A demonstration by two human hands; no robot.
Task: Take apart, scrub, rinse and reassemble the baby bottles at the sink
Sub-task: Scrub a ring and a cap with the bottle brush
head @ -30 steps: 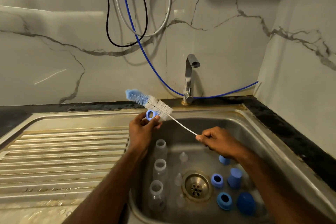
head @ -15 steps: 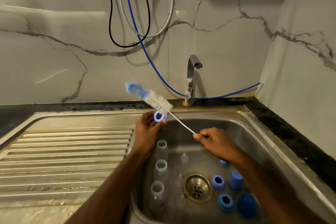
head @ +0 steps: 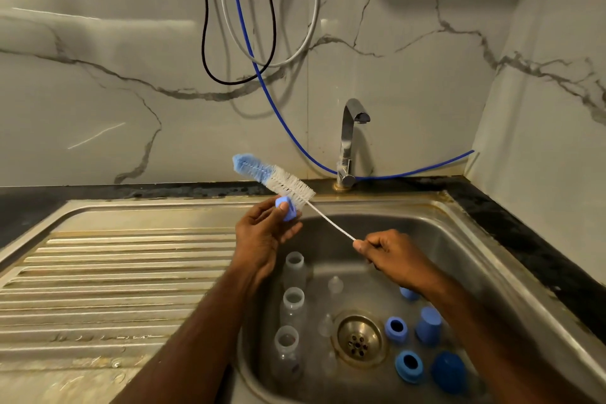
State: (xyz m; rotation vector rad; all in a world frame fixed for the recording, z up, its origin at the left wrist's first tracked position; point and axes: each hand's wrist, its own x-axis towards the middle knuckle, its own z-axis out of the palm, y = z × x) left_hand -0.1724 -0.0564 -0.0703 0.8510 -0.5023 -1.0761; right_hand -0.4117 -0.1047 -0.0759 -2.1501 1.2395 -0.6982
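Standing at the steel sink, I had the ribbed drainboard out at nine o'clock and the basin straight ahead. Marble wall behind; tap at twelve o'clock on the back rim, with a blue hose running down the wall past it and black and grey cables looped above.

My left hand was up over the basin's near-left edge, fingers and thumb curled round a small blue collar ring, holding it against the bristles. My right hand was closed in a pinch on the wire handle end of the bottle brush, which slanted from that hand up toward ten o'clock, white bristles near the ring, blue tip beyond.

In the basin: three clear bottles lay in a row along the left side, necks pointing toward twelve o'clock. Drain sat at centre. Clear teats lay between bottles and drain; exact count hard to tell. At three to five o'clock of the drain were blue parts: two rings with dark openings, a cap on its side, a domed cap, and another blue piece partly hidden under my right wrist.
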